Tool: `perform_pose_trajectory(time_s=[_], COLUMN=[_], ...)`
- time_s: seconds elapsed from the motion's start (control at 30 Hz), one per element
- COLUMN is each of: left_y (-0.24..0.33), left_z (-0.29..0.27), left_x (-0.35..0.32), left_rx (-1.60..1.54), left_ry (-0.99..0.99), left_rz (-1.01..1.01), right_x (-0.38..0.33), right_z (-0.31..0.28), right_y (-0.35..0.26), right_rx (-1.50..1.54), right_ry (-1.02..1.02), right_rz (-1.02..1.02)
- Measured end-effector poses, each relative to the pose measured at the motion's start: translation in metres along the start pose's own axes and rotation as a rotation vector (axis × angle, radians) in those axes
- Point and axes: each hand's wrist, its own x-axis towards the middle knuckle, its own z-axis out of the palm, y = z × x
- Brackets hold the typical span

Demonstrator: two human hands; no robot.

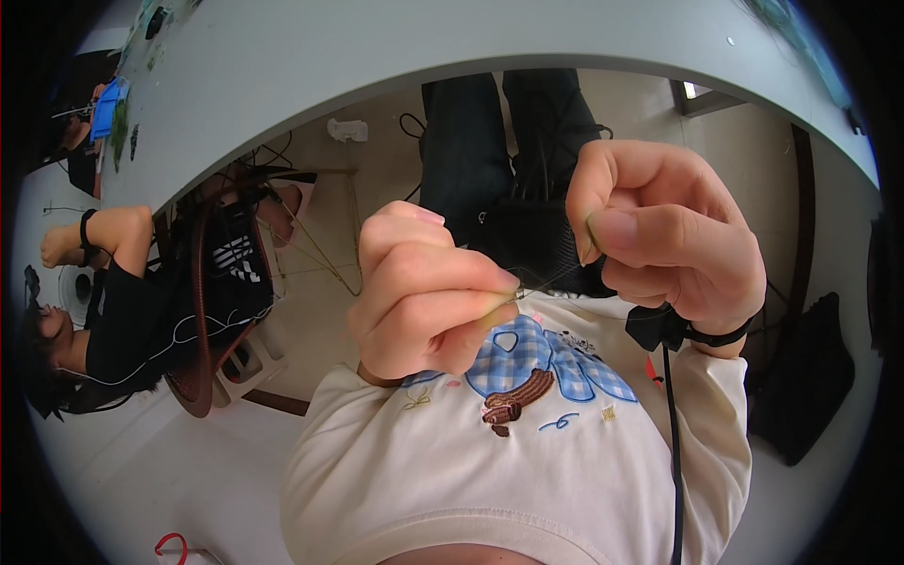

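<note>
My left hand (428, 294) is closed, its thumb and forefinger pinched together in front of my chest. A thin, thread-like strand (554, 280) runs from those fingertips toward my right hand (670, 231). Higher up and to the right, that hand is curled, with thumb and forefinger pinched on the strand's other end. Whether the strand is thread or fine wire cannot be made out. Greenish tints show on the fingertips of both hands. Both hands are in the air, between my cream sweatshirt (424, 471) and the table edge.
A pale table (377, 42) curves across the top, with a blue container (108, 105) and green strands (120, 132) at far left. Another person (122, 301) sits left beside a brown-rimmed chair (200, 330). A black cable (672, 443) hangs from my right wrist.
</note>
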Motion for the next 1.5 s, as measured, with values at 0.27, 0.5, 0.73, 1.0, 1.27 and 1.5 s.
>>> perform_pose_trajectory(time_s=[0.27, 0.5, 0.73, 1.0, 1.27, 1.5], left_y=[-0.001, -0.001, -0.005, -0.004, 0.000, -0.001], left_z=[0.000, -0.001, -0.006, -0.002, -0.002, -0.002], left_x=[-0.002, -0.005, -0.004, -0.002, -0.003, -0.002], left_rx=[0.015, 0.011, 0.034, 0.036, 0.029, 0.081], left_ry=[0.002, 0.009, -0.038, -0.034, 0.018, 0.033], left_rz=[-0.016, -0.028, -0.011, 0.006, 0.019, 0.065], right_x=[-0.002, -0.009, -0.010, -0.005, 0.012, 0.025], right_z=[-0.001, -0.004, -0.011, -0.002, 0.000, -0.004], right_y=[-0.007, -0.011, 0.004, 0.015, 0.011, 0.022], right_rx=[-0.207, -0.536, -0.804, -0.919, -0.839, -0.594], right_ry=[-0.015, -0.072, -0.194, -0.085, 0.026, -0.024], right_rz=[0.011, 0.038, -0.274, -0.628, -0.537, -0.456])
